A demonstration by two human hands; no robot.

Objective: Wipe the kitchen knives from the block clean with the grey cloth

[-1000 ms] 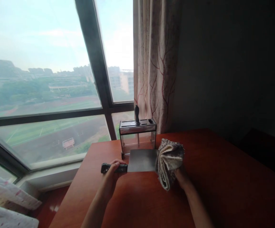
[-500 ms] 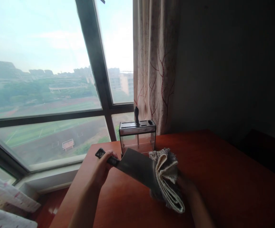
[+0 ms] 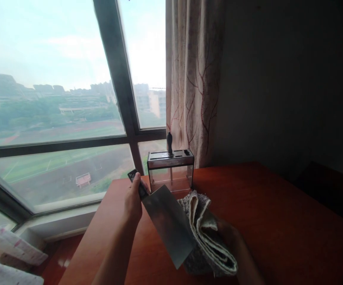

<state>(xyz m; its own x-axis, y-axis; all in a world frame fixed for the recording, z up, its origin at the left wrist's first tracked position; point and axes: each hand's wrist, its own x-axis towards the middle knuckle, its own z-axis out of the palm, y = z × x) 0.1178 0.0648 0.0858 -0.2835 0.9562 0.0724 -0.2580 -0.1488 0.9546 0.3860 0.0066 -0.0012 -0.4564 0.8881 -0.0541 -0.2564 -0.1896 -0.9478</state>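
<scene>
A cleaver with a broad dark metal blade slants down to the right above the table. My left hand is closed round its black handle. A folded grey-and-white cloth lies against the right part of the blade, with its layered edges facing me. My right hand is closed on the cloth from the right; its fingers are mostly hidden behind the folds. Behind the blade stands a clear knife block with a slotted top, and a black handle sticks up from it.
The reddish-brown wooden table runs under both hands. Large window panes with a dark frame stand at the left and behind. A patterned curtain hangs behind the knife block, and another curtain hangs at lower left.
My left hand has raised the cleaver's handle, so the blade tilts more steeply downward. The cloth has shifted lower, and the tip of the blade now shows beside it.
</scene>
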